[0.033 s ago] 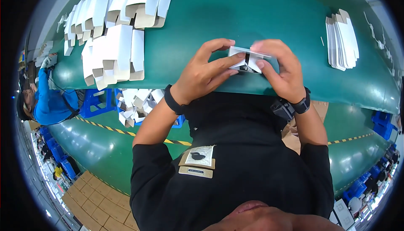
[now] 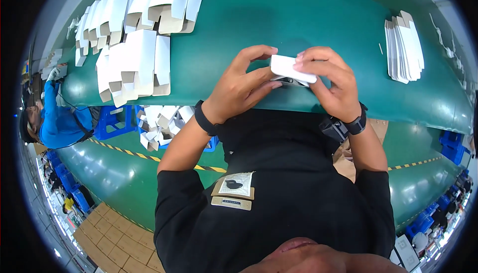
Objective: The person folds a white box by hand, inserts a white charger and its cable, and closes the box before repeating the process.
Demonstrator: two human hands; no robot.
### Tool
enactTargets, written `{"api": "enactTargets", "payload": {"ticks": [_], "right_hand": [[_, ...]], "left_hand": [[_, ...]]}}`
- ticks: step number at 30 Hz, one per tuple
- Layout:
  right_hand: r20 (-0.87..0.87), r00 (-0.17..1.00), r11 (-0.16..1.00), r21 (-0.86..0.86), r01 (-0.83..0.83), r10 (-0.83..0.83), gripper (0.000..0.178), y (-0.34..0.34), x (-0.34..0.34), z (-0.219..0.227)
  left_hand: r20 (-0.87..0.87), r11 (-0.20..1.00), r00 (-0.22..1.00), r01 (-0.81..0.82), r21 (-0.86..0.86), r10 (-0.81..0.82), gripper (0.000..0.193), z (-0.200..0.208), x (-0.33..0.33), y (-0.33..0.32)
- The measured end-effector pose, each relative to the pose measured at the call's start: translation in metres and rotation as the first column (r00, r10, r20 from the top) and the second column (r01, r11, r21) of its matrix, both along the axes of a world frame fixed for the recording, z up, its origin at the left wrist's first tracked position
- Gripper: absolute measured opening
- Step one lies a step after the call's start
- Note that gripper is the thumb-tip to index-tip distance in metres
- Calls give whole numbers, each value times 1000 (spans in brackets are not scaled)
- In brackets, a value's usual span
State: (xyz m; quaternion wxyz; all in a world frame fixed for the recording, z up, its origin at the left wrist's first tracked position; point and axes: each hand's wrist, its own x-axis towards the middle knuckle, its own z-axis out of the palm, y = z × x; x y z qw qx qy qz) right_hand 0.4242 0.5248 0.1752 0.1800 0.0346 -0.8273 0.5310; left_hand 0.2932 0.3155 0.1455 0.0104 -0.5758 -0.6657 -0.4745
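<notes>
Holding a small white carton [image 2: 293,74] between left hand [image 2: 240,85] and right hand [image 2: 337,81], rounded flap [image 2: 285,64] above dark gap [image 2: 286,80]

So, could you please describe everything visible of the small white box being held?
The small white box, apparently thin card, shows a slanting flap with rounded corners, not fully closed; something dark shows in the gap beneath. It is by the near edge of the green table, contact unclear. The left grip holds its left end, the right grip the flap's right end.
</notes>
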Motion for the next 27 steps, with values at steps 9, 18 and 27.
{"api": "enactTargets", "payload": {"ticks": [9, 18, 27], "right_hand": [[-98, 989, 991, 84, -104, 112, 33, -8, -5, 4], [-28, 1000, 995, 96, 0, 3, 29, -13, -7, 7], [-17, 985, 920, -355, -167, 173, 23, -6, -7, -18]], "left_hand": [[102, 993, 989, -113, 19, 110, 38, -3, 8, 0], [390, 996, 921, -43, 81, 8, 33, 12, 8, 11], [464, 976, 873, 58, 210, -151, 35, -5, 4, 13]]}}
